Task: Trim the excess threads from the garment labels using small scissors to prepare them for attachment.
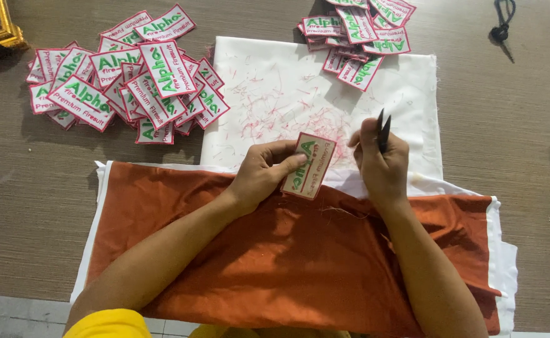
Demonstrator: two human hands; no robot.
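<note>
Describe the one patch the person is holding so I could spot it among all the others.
Start at the white cloth littered with red thread clippings, lying above the orange cloth. At its lower edge the left hand pinches a single rectangular patch with a red border and green lettering, beside the right hand holding black snips. Unlike the heaped patches, it is alone, lifted and tilted.

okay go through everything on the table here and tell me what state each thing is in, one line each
Left hand: pinching one embroidered patch, tilted.
Right hand: gripping black thread snips, tips up.
Left patch pile: loose, overlapping heap.
Top patch pile: smaller heap, partly on the white cloth.
White cloth: flat, strewn with red thread trimmings.
Orange cloth: spread, wrinkled, under both forearms.
</note>
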